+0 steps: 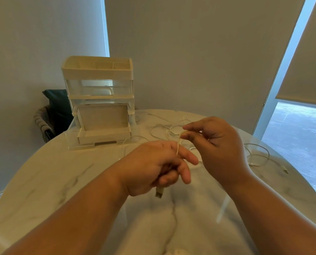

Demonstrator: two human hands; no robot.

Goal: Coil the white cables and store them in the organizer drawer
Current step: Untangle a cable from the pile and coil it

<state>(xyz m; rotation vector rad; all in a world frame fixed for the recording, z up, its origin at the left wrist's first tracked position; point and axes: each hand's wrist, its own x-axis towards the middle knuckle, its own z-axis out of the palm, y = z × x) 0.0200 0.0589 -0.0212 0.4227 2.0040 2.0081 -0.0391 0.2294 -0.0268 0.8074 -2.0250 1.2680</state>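
my left hand (153, 166) grips the cable (178, 144) above the bench (61, 190), plug (159, 193) pointing down toward me. strand runs near upright to my right hand (218, 144), which pinches it.

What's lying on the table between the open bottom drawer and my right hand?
Loose white cable loops lie on the marble table between the open drawer and the right hand, as the head view shows.
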